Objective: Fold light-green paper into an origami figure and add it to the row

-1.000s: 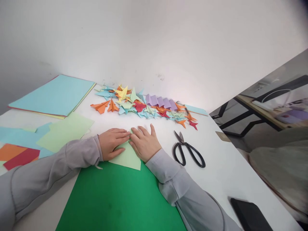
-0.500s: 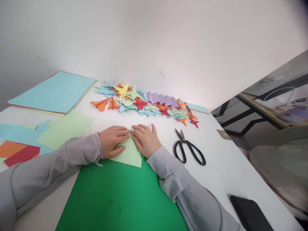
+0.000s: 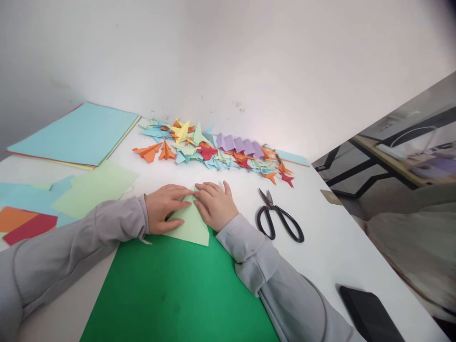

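Observation:
A piece of light green paper (image 3: pixel 188 227), folded to a point at its far end, lies over the far edge of a green sheet (image 3: pixel 174 289). My left hand (image 3: pixel 167 207) rests on the paper's left side, its fingertips holding the fold near the point and its thumb lower down. My right hand (image 3: pixel 216 204) grips the right side near the same point, fingers bent and one finger raised. The two hands' fingertips nearly meet there. The paper's far tip is partly hidden under the fingers.
Black-handled scissors (image 3: pixel 281 216) lie open to the right. A dark flat object (image 3: pixel 370 313) is at the near right. Folded paper planes (image 3: pixel 206 152) are heaped along the wall. A blue paper stack (image 3: pixel 76 133) and loose coloured sheets (image 3: pixel 96 187) lie on the left.
The whole view has shifted slightly. Both hands stay on the light green paper at its pointed end, with only a slight shift of the left fingers.

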Available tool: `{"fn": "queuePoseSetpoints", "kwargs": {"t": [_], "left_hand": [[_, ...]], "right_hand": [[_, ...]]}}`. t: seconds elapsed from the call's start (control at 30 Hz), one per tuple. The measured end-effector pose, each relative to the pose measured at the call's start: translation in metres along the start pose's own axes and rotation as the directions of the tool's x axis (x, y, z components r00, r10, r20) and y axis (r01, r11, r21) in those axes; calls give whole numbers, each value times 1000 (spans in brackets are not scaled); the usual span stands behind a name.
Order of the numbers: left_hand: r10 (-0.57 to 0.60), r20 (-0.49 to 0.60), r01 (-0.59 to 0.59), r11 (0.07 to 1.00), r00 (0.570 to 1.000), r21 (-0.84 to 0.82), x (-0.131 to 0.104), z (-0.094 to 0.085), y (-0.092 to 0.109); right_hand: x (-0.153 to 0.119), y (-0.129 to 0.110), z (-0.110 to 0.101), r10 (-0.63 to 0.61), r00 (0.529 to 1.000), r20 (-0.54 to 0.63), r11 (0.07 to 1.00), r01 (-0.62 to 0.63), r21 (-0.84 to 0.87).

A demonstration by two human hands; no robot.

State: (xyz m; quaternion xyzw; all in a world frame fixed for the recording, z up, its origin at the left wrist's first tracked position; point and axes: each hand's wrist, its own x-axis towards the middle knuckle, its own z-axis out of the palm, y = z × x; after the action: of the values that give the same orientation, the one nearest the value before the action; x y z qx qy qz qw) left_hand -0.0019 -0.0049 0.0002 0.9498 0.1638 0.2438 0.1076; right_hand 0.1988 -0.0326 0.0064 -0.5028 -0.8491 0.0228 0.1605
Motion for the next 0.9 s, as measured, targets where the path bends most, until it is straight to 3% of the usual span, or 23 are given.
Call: {"fn": "queuePoseSetpoints", "kwargs": {"t": [0.17,0.37,0.9], "left_hand": [[-66,-10,66,997,998,-27,0,1,2],[-10,-83,7,999,997,-34,-1,3,1],[-13,-31,13,1000,999,4,0,2,1]], "right_hand": [[0,0,1,-4,1000,3,1000,4,-4],[0,0,1,-4,1000,6,1000,4,-13],[-1,2,2,-13,1000,-3,1000,13,-20]]}}
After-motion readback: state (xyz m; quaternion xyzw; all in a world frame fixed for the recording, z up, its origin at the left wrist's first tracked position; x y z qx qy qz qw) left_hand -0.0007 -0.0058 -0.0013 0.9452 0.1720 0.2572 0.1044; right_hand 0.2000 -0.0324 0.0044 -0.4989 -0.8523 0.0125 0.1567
